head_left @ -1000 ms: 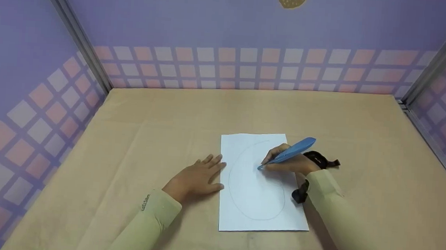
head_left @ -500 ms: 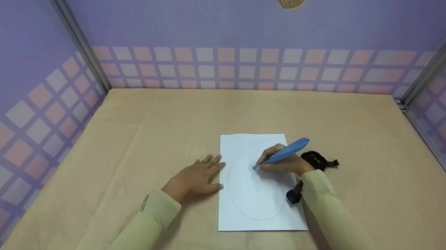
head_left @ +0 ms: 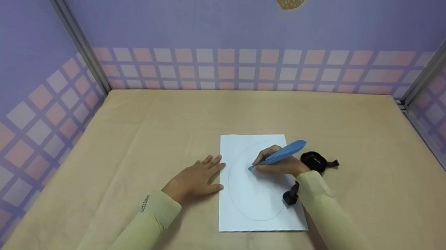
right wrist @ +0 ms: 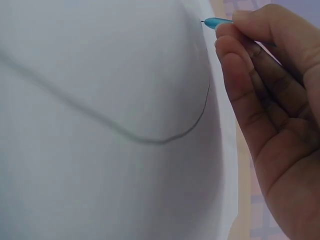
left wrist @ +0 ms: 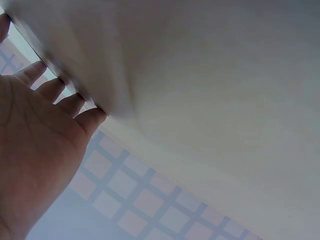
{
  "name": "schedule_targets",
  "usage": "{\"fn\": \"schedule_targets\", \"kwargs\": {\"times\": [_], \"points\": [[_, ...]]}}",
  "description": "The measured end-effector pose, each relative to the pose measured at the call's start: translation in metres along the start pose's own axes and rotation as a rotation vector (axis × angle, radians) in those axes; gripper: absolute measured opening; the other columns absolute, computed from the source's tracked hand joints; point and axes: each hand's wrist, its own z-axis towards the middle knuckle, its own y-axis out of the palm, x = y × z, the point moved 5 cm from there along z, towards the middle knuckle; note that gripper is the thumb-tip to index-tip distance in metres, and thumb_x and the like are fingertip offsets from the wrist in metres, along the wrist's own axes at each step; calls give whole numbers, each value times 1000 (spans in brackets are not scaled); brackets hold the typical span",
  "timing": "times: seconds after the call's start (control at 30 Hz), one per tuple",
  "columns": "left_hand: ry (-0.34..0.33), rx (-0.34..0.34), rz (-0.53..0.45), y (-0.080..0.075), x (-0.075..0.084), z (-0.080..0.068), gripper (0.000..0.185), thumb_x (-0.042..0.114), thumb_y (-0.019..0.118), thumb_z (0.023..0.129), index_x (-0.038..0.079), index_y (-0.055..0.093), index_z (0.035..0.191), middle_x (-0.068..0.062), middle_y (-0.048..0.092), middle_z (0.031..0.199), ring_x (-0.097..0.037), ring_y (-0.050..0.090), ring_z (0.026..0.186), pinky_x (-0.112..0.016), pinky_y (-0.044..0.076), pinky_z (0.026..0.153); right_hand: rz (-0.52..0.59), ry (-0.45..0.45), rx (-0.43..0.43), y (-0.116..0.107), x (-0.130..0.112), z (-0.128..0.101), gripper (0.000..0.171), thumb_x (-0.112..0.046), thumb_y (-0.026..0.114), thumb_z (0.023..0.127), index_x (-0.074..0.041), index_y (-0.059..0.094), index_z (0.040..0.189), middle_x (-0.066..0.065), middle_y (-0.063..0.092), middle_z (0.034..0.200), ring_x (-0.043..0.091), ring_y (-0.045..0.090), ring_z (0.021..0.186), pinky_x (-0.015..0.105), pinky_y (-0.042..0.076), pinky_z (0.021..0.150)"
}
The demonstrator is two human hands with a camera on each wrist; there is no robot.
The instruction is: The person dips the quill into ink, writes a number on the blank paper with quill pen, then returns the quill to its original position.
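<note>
A white sheet of paper (head_left: 241, 197) lies on the cloth-covered table, bearing a thin, large oval line (right wrist: 155, 142). My right hand (head_left: 287, 167) pinches a blue feather-shaped pen (head_left: 285, 152) between thumb and fingers. In the right wrist view the pen's dark point is at the paper, where the drawn line curves up toward it. My left hand (head_left: 195, 178) lies flat with fingers spread, its fingertips on the sheet's left edge. The left wrist view has the palm (left wrist: 40, 145) from beneath, with the fingertips along the sheet's edge.
Black camera gear (head_left: 314, 161) sits about the right wrist, with a black piece (head_left: 291, 197) overlapping the sheet's right side. A beige cloth (head_left: 160, 120) covers the table. Purple walls (head_left: 230, 23) with pink and white squares stand at the back and sides.
My right hand and the pen have moved a little left over the sheet, making a short stroke inside the oval. My left hand has stayed in place.
</note>
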Motion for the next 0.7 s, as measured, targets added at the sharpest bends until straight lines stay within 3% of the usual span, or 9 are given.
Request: {"fn": "schedule_targets", "kwargs": {"times": [0.33, 0.7], "points": [[5, 2, 0, -1, 2, 0, 72, 54, 45, 96, 16, 25, 154, -4, 14, 162, -30, 13, 149, -52, 20, 119, 6, -65, -20, 10, -7, 8, 14, 3, 71, 81, 10, 71, 92, 28, 70, 94, 1, 62, 80, 16, 47, 77], [-16, -15, -8, 0, 0, 0, 72, 56, 43, 96, 19, 23, 155, -1, 10, 163, -27, 9, 150, -49, 17, 120, -23, -53, -31, 20, -6, 16, 14, -4, 74, 81, 6, 73, 91, 24, 72, 92, 0, 62, 79, 16, 47, 76]]}}
